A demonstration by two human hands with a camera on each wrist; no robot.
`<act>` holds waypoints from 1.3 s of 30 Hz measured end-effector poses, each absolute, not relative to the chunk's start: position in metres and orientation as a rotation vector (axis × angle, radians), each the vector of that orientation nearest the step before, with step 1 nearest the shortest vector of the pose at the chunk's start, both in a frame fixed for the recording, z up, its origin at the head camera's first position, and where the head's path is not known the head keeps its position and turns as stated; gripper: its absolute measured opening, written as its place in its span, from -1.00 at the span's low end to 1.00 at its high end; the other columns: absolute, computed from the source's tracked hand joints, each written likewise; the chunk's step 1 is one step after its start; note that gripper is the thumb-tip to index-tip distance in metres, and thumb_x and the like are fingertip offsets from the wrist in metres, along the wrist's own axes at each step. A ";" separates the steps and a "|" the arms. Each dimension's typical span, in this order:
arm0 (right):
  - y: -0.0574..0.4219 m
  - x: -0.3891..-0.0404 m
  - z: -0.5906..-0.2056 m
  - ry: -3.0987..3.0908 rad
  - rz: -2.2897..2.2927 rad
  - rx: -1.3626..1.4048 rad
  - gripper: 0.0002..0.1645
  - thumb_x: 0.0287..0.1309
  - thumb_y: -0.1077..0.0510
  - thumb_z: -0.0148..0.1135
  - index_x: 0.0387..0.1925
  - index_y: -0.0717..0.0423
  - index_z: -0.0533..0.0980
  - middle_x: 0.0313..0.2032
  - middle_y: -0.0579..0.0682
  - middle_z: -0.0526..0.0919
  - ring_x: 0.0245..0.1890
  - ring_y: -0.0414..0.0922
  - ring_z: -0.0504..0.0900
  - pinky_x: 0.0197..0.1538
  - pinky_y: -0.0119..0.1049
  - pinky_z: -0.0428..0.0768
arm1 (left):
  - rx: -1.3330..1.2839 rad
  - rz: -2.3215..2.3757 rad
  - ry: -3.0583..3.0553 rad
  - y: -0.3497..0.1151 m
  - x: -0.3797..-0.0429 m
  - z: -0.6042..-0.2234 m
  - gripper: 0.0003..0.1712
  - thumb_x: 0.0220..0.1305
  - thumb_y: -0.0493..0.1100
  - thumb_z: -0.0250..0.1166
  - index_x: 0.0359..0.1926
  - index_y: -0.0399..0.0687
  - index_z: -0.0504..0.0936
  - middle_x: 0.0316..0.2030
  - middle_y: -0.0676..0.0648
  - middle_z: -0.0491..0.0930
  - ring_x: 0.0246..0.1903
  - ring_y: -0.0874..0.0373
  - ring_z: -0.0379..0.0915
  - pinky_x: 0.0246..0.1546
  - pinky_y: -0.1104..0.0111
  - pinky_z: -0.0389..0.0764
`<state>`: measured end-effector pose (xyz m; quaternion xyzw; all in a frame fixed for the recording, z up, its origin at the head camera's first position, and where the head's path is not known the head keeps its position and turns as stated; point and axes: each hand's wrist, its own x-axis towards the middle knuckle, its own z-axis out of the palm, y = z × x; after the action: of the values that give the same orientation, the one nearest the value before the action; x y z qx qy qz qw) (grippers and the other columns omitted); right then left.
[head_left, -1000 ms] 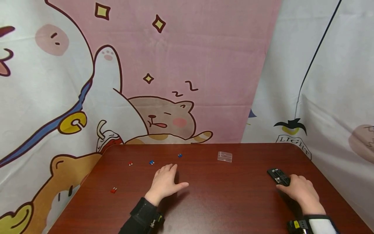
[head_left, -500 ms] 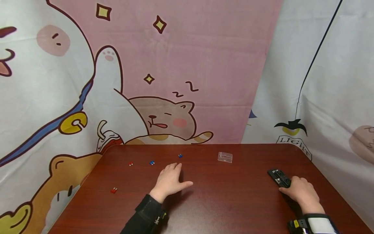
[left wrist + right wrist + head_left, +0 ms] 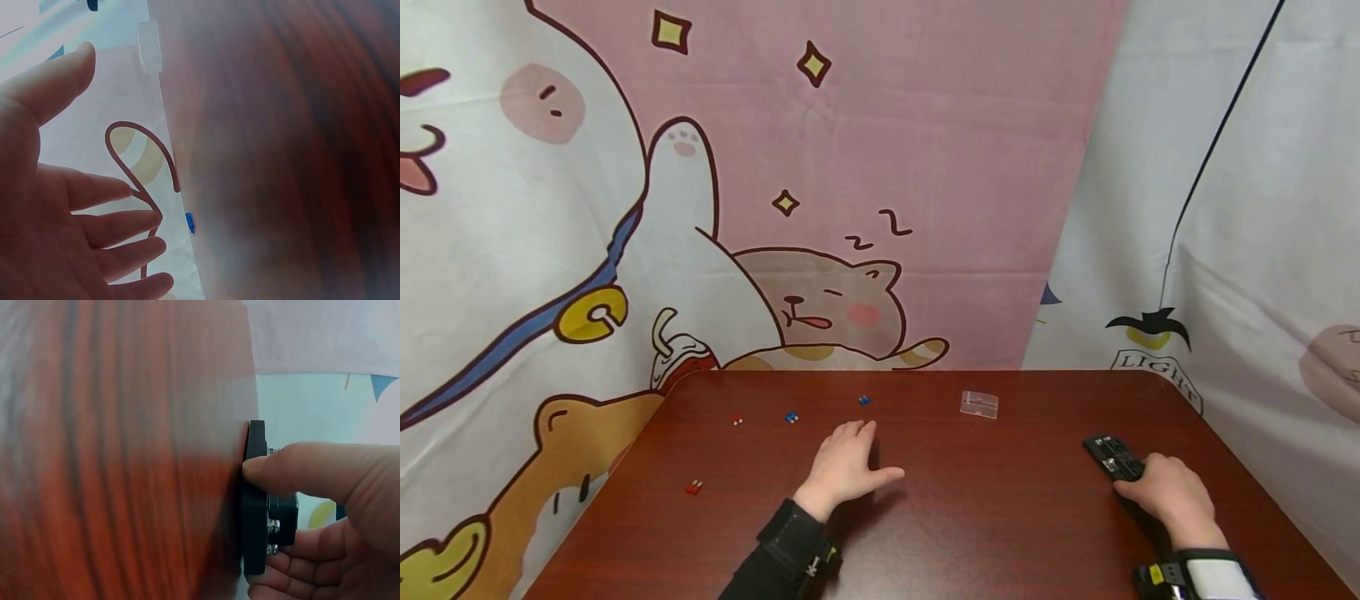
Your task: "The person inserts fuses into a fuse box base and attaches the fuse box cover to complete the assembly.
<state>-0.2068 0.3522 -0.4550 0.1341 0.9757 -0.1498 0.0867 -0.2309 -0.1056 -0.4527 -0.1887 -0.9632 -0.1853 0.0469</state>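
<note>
In the head view my right hand (image 3: 1172, 496) grips a black terminal block (image 3: 1112, 457) by its near end, at the right side of the table. The right wrist view shows the thumb on the edge of the terminal block (image 3: 255, 519), with the other fingers curled behind it and metal screws along its face. My left hand (image 3: 846, 467) hovers over the middle of the table, fingers extended and thumb spread, holding nothing. Beyond its fingertips lies a small blue piece (image 3: 864, 400). Another blue piece (image 3: 792, 417) with pale tips lies to its left.
Two small red pieces with pale tips lie on the left: one farther back (image 3: 737, 420), one nearer (image 3: 694, 487). A clear plastic box (image 3: 980, 404) sits near the back edge of the brown table (image 3: 985, 517). A printed cloth (image 3: 970, 183) hangs behind.
My left hand has drifted to the right over the table, still with nothing in it. The right hand keeps its hold on the terminal block, nearly in place.
</note>
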 end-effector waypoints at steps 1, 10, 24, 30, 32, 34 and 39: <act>0.351 -0.207 -0.455 2.913 -0.463 0.389 -0.13 -0.05 -0.13 0.47 -0.14 0.66 0.41 -0.34 0.38 0.54 -0.35 0.13 0.53 -0.21 0.09 0.52 | -0.579 -0.573 -2.938 -0.104 -0.231 -0.452 0.05 0.08 0.39 0.36 0.31 -0.35 0.41 0.21 -0.36 0.43 0.23 -0.28 0.31 0.17 -0.16 0.32; 0.335 -0.210 -0.448 2.984 -0.584 0.285 -0.12 -0.07 -0.13 0.49 -0.11 0.63 0.43 -0.29 0.39 0.56 -0.32 0.14 0.53 -0.17 0.13 0.50 | -0.623 -0.553 -2.931 -0.093 -0.232 -0.452 0.04 0.06 0.38 0.38 0.30 -0.34 0.42 0.20 -0.33 0.45 0.20 -0.24 0.35 0.16 -0.10 0.37; 0.283 -0.216 -0.436 3.062 -0.640 0.064 -0.21 -0.13 -0.07 0.54 -0.09 0.53 0.49 -0.26 0.26 0.59 -0.32 0.07 0.53 -0.19 0.09 0.53 | -0.653 -0.556 -2.928 -0.087 -0.234 -0.455 0.02 0.08 0.35 0.40 0.31 -0.32 0.41 0.21 -0.31 0.45 0.21 -0.22 0.36 0.16 -0.09 0.37; 0.255 -0.216 -0.436 3.102 -0.648 -0.062 -0.28 -0.18 -0.02 0.56 -0.11 0.46 0.54 -0.27 0.17 0.60 -0.35 0.00 0.53 -0.26 -0.02 0.54 | -0.660 -0.566 -2.908 -0.087 -0.233 -0.455 0.01 0.06 0.32 0.43 0.31 -0.32 0.42 0.20 -0.29 0.47 0.21 -0.19 0.37 0.17 -0.07 0.37; 0.246 -0.216 -0.437 3.108 -0.651 -0.112 -0.28 -0.20 -0.03 0.57 -0.11 0.43 0.55 -0.27 0.15 0.61 -0.35 -0.02 0.53 -0.27 -0.05 0.54 | -0.661 -0.572 -2.900 -0.086 -0.234 -0.455 0.01 0.05 0.31 0.44 0.31 -0.31 0.42 0.19 -0.27 0.48 0.21 -0.18 0.37 0.17 -0.06 0.37; 0.239 -0.217 -0.437 3.113 -0.657 -0.156 -0.30 -0.21 -0.02 0.57 -0.11 0.41 0.56 -0.26 0.14 0.61 -0.35 -0.04 0.53 -0.28 -0.07 0.53 | -0.667 -0.574 -2.893 -0.086 -0.234 -0.455 0.00 0.05 0.30 0.45 0.31 -0.30 0.42 0.19 -0.26 0.48 0.21 -0.17 0.37 0.17 -0.05 0.38; 0.221 -0.217 -0.439 3.137 -0.684 -0.267 -0.38 -0.24 0.01 0.59 -0.17 0.32 0.59 -0.29 0.07 0.60 -0.37 -0.09 0.50 -0.30 -0.12 0.50 | -0.680 -0.591 -2.897 -0.085 -0.234 -0.457 -0.01 0.04 0.29 0.46 0.31 -0.28 0.43 0.20 -0.24 0.48 0.21 -0.14 0.37 0.18 -0.03 0.39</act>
<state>-0.2175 0.2207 -0.4389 -0.0827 0.9729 -0.2122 -0.0400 -0.2343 -0.0846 -0.4573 -0.2239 -0.9535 -0.1944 0.0538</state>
